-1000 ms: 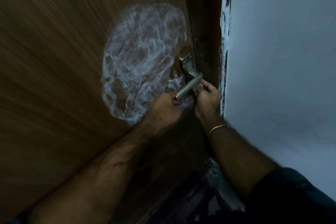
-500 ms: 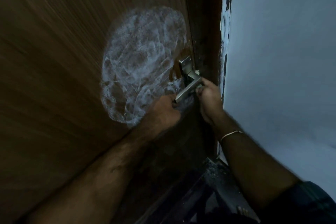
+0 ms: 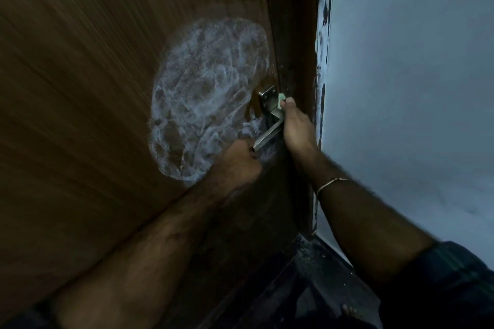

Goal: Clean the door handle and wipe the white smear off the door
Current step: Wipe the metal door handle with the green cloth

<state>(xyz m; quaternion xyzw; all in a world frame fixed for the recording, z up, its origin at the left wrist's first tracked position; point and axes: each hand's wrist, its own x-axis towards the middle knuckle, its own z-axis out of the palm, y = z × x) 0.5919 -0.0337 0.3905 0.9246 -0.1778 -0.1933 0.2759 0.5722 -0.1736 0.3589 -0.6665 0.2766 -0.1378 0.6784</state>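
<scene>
Two hands meet at the door handle [image 3: 268, 133], which sits by the right edge of the wooden door [image 3: 93, 88]. Curled fingers of the left hand [image 3: 238, 163] grip the lever's free end; the right hand [image 3: 295, 125] pinches a small pale green cloth [image 3: 280, 100] against the handle's plate. Left of the handle, a large white smear [image 3: 205, 93] covers the door.

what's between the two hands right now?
Head view: the metal lever of the door handle spans from left hand to right hand.
</scene>
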